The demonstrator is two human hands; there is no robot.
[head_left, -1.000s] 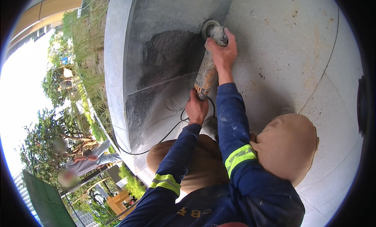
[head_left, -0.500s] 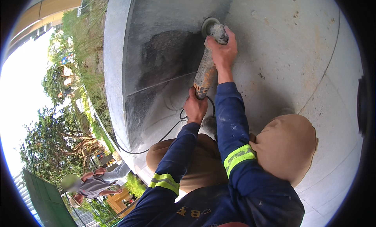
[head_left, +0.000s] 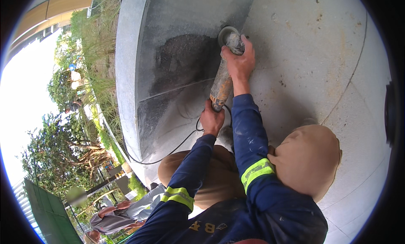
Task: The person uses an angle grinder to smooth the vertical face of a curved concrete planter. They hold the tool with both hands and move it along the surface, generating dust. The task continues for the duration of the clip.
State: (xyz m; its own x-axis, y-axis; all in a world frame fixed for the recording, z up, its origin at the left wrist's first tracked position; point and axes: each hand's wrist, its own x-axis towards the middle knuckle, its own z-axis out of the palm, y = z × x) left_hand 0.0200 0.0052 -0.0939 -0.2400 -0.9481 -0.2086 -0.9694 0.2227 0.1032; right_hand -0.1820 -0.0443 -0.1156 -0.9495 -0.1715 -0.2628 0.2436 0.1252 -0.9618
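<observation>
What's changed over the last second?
The background passer-by in a grey top moved toward the picture's lower edge. Nothing taken or let go: left-hand grip and right-hand grip stay on the dusty grey-and-orange angle grinder, which holds about the same spot.

I see the bare left hand (head_left: 212,121) closed around the rear end of a dusty grey-and-orange, long-bodied angle grinder (head_left: 221,87). The bare right hand (head_left: 240,66) grasps its front head. The flat round grey disc (head_left: 222,32) is at the dark grey stone panel (head_left: 181,60); whether it touches, I cannot tell. A thin black cable (head_left: 184,140) bends below the left hand. At lower left, I notice a person in a grey shirt (head_left: 110,223).
</observation>
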